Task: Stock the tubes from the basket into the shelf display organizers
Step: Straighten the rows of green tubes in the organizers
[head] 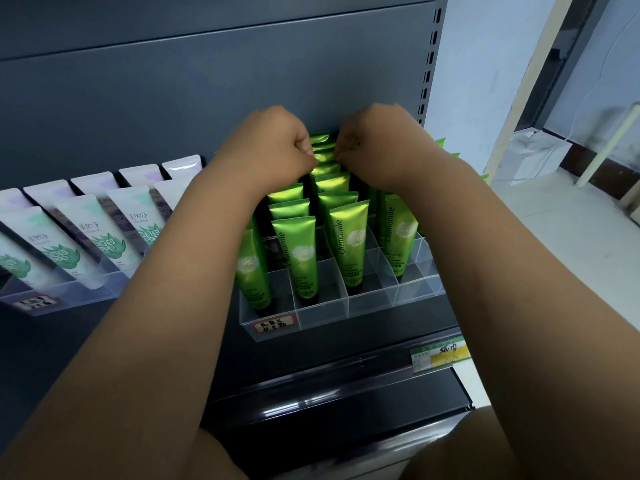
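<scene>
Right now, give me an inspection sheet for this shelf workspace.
Surface: dark shelf, holding two clear organizers.
Job's things: green tubes stand in the right organizer, some front cells empty; basket not in view.
Clutter: white tubes in the left organizer; shelf label.
Grips: left hand and right hand pinch the top of a back-row tube.
Cables: nothing seen.
Surroundings: pale floor, white box at right.

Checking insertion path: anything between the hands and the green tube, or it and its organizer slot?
No: left hand and right hand pinch the top of the green tube. Its slot in the clear organizer hides behind nearer tubes.
</scene>
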Available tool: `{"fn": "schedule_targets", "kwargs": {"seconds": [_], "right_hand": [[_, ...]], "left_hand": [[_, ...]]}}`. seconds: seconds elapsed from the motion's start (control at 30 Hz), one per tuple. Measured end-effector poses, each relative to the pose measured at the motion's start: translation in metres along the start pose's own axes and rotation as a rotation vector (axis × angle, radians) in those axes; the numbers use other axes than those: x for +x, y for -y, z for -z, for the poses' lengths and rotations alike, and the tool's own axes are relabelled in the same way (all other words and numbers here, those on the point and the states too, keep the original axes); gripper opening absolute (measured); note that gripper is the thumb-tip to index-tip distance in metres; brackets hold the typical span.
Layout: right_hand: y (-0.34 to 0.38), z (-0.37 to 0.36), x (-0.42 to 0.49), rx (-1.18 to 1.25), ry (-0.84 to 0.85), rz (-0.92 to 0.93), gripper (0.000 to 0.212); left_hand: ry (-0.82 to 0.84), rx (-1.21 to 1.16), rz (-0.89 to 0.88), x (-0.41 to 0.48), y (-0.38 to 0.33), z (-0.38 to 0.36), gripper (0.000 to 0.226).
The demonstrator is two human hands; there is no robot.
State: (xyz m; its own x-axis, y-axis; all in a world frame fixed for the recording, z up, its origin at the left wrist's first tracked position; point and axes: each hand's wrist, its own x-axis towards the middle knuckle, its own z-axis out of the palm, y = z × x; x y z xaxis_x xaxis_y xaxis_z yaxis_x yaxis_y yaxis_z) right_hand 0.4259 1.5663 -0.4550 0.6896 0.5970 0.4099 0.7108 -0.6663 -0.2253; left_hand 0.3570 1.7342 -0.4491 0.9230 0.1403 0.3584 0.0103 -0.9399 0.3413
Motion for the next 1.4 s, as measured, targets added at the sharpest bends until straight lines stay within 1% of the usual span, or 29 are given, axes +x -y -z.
{"fn": "schedule_targets", "kwargs": {"seconds": [0.1,0.2,0.3,0.47,0.6,0.83,1.0,1.13,1.27,1.4], "right_hand": [[0.000,0.005,0.004,0.017,-0.011,-0.017,0.027],[0.000,0.010,0.012,0.000,-0.026,-0.012,0.030],[0.000,0.011,0.019,-0.057,0.015,0.014,0.028],[0.000,0.002,0.028,-0.076,0.066,0.003,0.026],[-0.007,-0.005,0.034,-0.085,0.056,-0.004,0.024],[-0.013,-0.011,0.043,-0.134,0.039,-0.011,0.022],[-0.008,-0.011,0.042,-0.100,0.026,-0.001,0.021],[-0.004,-0.011,0.040,-0.123,0.030,0.035,0.022],[-0.005,-0.008,0.046,-0.113,0.027,0.022,0.016],[-0.010,-0.006,0.055,-0.081,-0.006,-0.042,0.014]], "left_hand": [[-0.091,-0.065,0.016,-0.001,-0.001,0.002,0.009],[-0.158,-0.042,-0.017,0.003,-0.001,0.002,0.009],[-0.098,-0.008,-0.031,0.012,-0.002,0.006,0.005],[0.012,0.113,-0.077,0.024,-0.003,0.008,0.009],[0.090,0.199,-0.084,0.027,0.001,0.001,0.002],[0.060,0.207,-0.110,0.028,0.001,-0.002,0.011],[0.094,0.243,-0.111,0.029,0.001,0.003,0.009],[0.104,0.285,-0.117,0.025,0.000,0.003,0.009],[0.086,0.228,-0.078,0.024,-0.002,0.007,0.014],[0.031,0.185,-0.069,0.031,0.000,0.011,0.018]]}}
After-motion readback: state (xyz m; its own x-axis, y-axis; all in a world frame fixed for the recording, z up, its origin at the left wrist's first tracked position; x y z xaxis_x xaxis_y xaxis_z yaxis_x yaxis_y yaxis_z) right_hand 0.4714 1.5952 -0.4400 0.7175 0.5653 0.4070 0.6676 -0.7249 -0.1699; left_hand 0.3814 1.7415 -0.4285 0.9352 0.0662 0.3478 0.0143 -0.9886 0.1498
